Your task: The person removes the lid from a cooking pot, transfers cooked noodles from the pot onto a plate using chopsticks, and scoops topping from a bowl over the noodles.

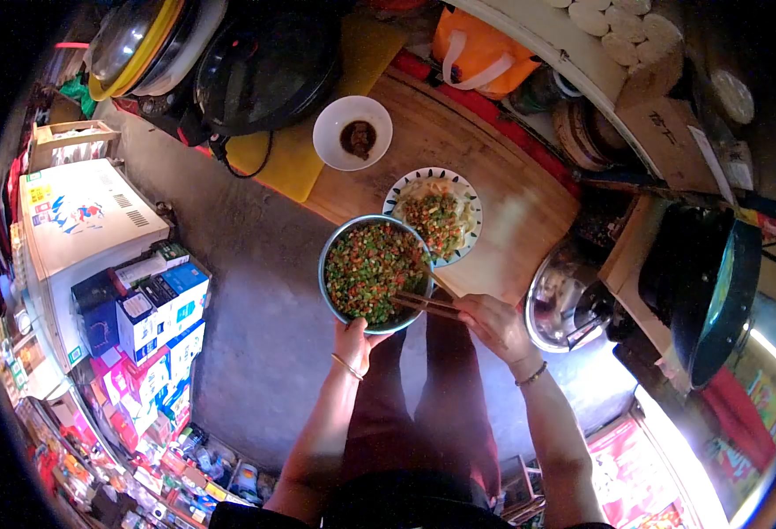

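My left hand grips the near rim of a metal bowl and holds it up at the table's front edge. Chopped green and red vegetables fill much of this bowl. Chopsticks are in my right hand, their tips in the chopped mix at the bowl's right side. Just beyond the bowl, partly covered by it, is a patterned plate of pale food topped with similar chopped pieces. Farther back stands a white bowl with dark brown sauce at its bottom.
The wooden table carries the dishes. A black round appliance with a cable stands at the back left. At right are a steel basin and a dark pan. An orange bag lies behind. Stacked boxes stand on the left.
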Tool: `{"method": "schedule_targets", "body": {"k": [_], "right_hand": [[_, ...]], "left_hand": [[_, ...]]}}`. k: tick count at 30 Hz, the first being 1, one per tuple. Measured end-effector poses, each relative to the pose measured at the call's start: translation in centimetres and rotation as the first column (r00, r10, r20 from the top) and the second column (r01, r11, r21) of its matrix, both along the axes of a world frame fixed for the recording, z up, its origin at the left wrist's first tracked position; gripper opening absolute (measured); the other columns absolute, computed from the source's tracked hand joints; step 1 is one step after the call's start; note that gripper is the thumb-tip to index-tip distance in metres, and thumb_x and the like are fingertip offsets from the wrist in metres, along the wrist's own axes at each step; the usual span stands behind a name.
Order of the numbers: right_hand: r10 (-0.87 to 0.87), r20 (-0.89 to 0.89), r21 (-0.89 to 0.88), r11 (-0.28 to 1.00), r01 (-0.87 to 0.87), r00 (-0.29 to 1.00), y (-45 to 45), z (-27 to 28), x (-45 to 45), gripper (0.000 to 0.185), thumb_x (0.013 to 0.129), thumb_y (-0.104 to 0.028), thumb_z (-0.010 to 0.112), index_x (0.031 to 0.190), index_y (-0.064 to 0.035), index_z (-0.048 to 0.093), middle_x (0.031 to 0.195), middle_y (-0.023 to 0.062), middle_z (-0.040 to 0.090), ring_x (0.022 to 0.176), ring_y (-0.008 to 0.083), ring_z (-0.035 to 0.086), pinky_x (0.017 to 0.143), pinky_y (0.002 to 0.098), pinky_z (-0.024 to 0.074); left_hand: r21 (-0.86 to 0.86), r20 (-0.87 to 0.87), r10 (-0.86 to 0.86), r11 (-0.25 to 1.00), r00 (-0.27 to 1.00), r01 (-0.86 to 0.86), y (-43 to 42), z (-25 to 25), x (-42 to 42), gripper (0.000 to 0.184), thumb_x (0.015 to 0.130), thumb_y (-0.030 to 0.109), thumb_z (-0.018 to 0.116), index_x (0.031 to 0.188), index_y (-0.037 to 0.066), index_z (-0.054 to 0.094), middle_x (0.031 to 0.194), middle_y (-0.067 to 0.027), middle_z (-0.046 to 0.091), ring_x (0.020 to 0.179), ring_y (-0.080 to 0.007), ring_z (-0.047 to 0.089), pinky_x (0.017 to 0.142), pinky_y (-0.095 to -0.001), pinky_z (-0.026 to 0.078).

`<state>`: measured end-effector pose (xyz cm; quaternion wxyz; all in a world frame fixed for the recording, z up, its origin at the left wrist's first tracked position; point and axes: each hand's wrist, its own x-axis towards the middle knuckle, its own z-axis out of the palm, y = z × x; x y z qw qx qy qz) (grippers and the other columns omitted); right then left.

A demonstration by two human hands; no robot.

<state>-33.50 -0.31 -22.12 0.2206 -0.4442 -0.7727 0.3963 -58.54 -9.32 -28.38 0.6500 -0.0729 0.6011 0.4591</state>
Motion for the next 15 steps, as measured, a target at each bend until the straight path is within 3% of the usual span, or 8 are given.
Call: {"method": "schedule_targets", "body": {"k": [7, 10, 13, 15], "right_hand": [[-0.078, -0.005, 0.025, 0.997, 0.078, 0.997, 0.6, 0.7, 0.0, 0.022, 0.078, -0.011, 0.068, 0.099, -0.0041, 0.063, 0.091, 0.0106, 0.064, 0.081, 0.0260, 0.063, 0.069, 0.0340, 0.0523], [-0.090, -0.144, -0.109, 0.991, 0.075, 0.985, 0.7, 0.7, -1.2, 0.014, 0.080, -0.003, 0.063, 0.094, 0.0011, 0.062, 0.091, 0.0132, 0.064, 0.080, 0.0262, 0.063, 0.070, 0.0321, 0.0507], [-0.046, -0.076, -0.041, 0.998, 0.043, 0.996, 0.9, -0.5, -1.2, 0.019, 0.081, -0.005, 0.064, 0.099, -0.0038, 0.063, 0.093, 0.0112, 0.063, 0.083, 0.0270, 0.063, 0.071, 0.0339, 0.0518], [-0.073, -0.129, 0.007, 0.997, 0.075, 0.989, 1.1, -0.7, -0.6, 0.016, 0.084, -0.004, 0.061, 0.100, -0.0007, 0.062, 0.092, 0.0119, 0.063, 0.082, 0.0242, 0.064, 0.072, 0.0322, 0.0524]], "left_hand": [[0.008, 0.001, -0.038, 0.999, 0.999, 0.038, -0.7, -0.4, -0.7, 0.057, 0.083, -0.005, 0.036, 0.135, 0.014, 0.023, 0.131, -0.0159, 0.038, 0.112, -0.0359, 0.051, 0.077, -0.0533, 0.056], [0.002, 0.031, -0.049, 0.999, 0.998, 0.049, -0.6, -0.2, -0.9, 0.056, 0.084, -0.003, 0.037, 0.135, 0.014, 0.023, 0.131, -0.0159, 0.038, 0.112, -0.0357, 0.051, 0.078, -0.0529, 0.056], [0.002, 0.042, -0.055, 0.999, 0.998, 0.054, -0.5, 0.8, -1.0, 0.056, 0.085, -0.002, 0.037, 0.136, 0.014, 0.022, 0.131, -0.0161, 0.039, 0.112, -0.0357, 0.051, 0.078, -0.0528, 0.056], [0.008, 0.040, -0.058, 0.998, 0.998, 0.057, -0.9, 0.3, -1.3, 0.056, 0.085, -0.002, 0.038, 0.136, 0.013, 0.022, 0.131, -0.0162, 0.039, 0.112, -0.0356, 0.051, 0.078, -0.0530, 0.056]]}}
